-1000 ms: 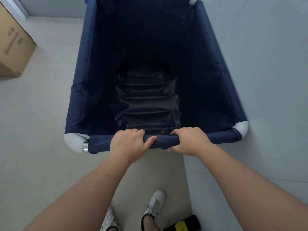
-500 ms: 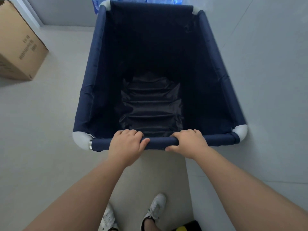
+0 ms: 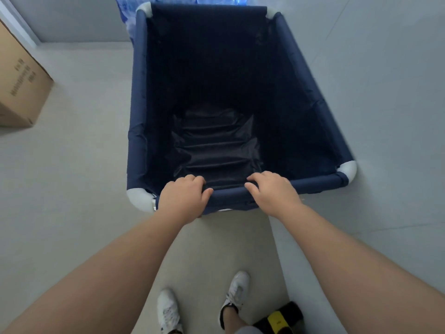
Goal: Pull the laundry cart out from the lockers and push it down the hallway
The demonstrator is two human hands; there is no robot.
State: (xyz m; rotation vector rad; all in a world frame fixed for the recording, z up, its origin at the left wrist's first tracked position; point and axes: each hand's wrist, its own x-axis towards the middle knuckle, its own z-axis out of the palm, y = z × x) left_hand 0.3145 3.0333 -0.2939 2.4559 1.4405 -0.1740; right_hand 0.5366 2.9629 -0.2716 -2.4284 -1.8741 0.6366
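Laundry cart (image 3: 139,97): navy fabric body on a tubular frame with white corner fittings, standing on the pale floor (image 3: 72,189) directly in front of the person. The interior is dark and holds only its creased fabric bottom.

Arm pose: both bare forearms extend forward and slightly inward from the lower corners of the view, wrists nearly straight, palms facing down.

Left hand (image 3: 184,200): placed on the near top rail (image 3: 228,195), toward the left white corner (image 3: 137,198). The 4 fingers curl over the far side of the rail; the thumb lies along its near face. The hand is closed around the rail.

Right hand (image 3: 272,194): placed on the same rail, just right of centre, with a short length of bare rail between the 2 hands. Fingers bend over the top of the rail and the thumb points left along it; the hand is wrapped onto the rail.

Surroundings: a cardboard box (image 3: 19,92) stands well apart on the left. Blue, translucent items (image 3: 125,22) show just beyond the cart's far edge. 2 white shoes (image 3: 237,291) appear below, with a black-and-yellow object (image 3: 279,318) beside the right one.
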